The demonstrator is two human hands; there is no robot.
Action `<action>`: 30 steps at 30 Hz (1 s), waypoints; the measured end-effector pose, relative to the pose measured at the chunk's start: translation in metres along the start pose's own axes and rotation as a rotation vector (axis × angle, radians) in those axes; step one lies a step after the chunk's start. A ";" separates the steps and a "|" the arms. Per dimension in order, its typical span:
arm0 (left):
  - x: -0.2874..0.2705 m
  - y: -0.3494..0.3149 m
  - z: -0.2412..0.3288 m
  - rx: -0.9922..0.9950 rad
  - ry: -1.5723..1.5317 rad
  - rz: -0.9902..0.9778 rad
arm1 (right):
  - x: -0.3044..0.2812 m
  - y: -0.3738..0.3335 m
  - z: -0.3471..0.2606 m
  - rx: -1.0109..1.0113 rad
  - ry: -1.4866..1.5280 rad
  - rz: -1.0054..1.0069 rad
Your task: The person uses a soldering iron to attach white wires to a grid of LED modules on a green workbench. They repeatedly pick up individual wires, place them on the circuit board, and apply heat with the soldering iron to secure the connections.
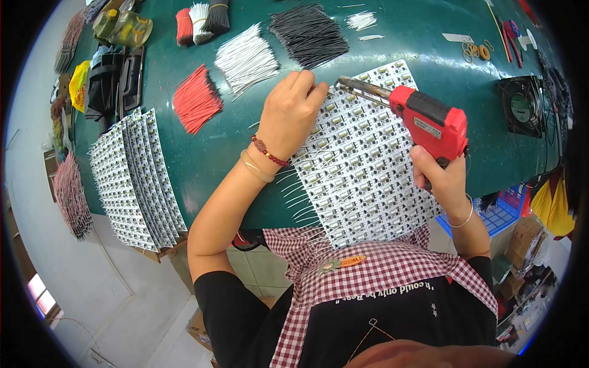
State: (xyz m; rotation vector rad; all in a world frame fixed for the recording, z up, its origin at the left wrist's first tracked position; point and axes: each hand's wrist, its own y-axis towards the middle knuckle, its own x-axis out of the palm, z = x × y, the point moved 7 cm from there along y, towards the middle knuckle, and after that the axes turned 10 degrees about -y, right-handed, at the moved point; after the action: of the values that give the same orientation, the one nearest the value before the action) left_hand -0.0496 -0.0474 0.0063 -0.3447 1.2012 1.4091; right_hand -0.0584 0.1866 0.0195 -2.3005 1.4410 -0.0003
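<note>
A large white circuit board panel, covered in rows of small components, lies tilted at the table's near edge. Thin white wires stick out along its left side. My right hand is wrapped round the grip of a red and black soldering gun. The gun's tip reaches the panel's upper left corner, close to my left fingers. My left hand is closed in a pinch at that corner; what it pinches is hidden.
Piles of red wires, white wires and black wires lie beyond my left hand on the green table. Stacked panels stand at left. A black fan sits at right, above a blue basket.
</note>
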 end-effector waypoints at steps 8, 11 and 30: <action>-0.003 0.001 0.002 0.004 0.039 0.023 | -0.012 -0.002 -0.005 -0.009 0.063 0.058; -0.003 0.002 0.006 0.038 0.118 0.006 | -0.012 -0.001 -0.005 -0.018 0.083 0.057; -0.003 -0.015 0.086 -0.647 -1.066 -0.053 | 0.007 -0.025 -0.039 -0.173 -0.130 -0.006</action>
State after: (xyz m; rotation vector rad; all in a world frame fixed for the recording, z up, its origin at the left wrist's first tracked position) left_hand 0.0011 0.0164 0.0386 -0.0206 -0.1379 1.5703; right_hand -0.0422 0.1759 0.0623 -2.3926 1.4172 0.2773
